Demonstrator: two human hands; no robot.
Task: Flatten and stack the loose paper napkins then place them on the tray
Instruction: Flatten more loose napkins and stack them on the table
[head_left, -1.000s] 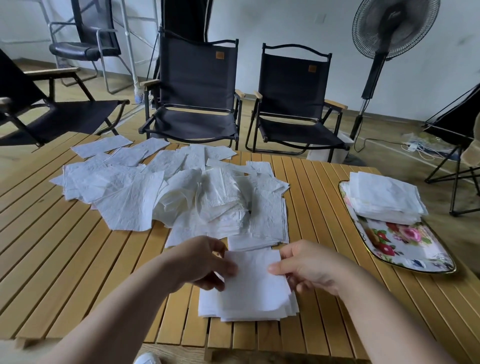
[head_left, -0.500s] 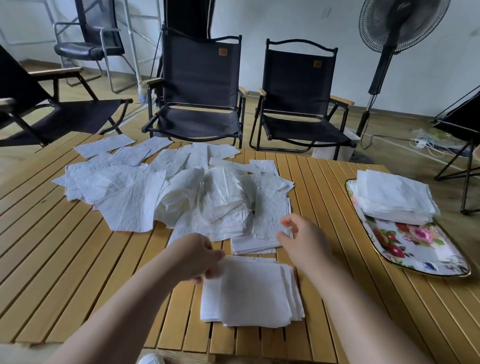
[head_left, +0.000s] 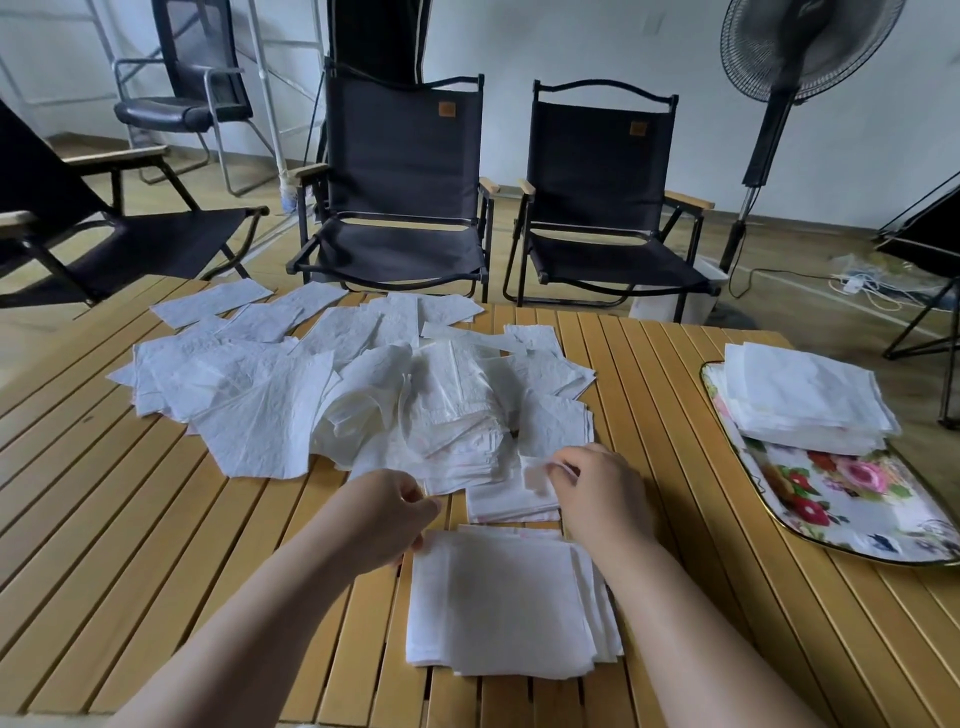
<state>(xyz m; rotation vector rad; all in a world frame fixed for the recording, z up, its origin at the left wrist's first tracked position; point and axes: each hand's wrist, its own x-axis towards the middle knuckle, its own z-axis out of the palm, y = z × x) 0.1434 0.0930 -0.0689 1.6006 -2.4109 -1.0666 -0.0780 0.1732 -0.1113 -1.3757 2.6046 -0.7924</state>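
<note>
Napkin (head_left: 535, 475) is pinched by right hand (head_left: 605, 499) fingers (head_left: 563, 469) at one loose pile (head_left: 363, 395) edge; left hand (head_left: 384, 514) hold cannot be told. Two stacks are laid: near stack (head_left: 504, 603) before the pile, tray stack (head_left: 800, 400) on one tray (head_left: 852, 525) right of it.

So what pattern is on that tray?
The tray is white with red and pink flowers, head view.

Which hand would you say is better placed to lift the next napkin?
Right: the right hand pinches a napkin at the pile edge; the left hand sits at the stack corner.
</note>
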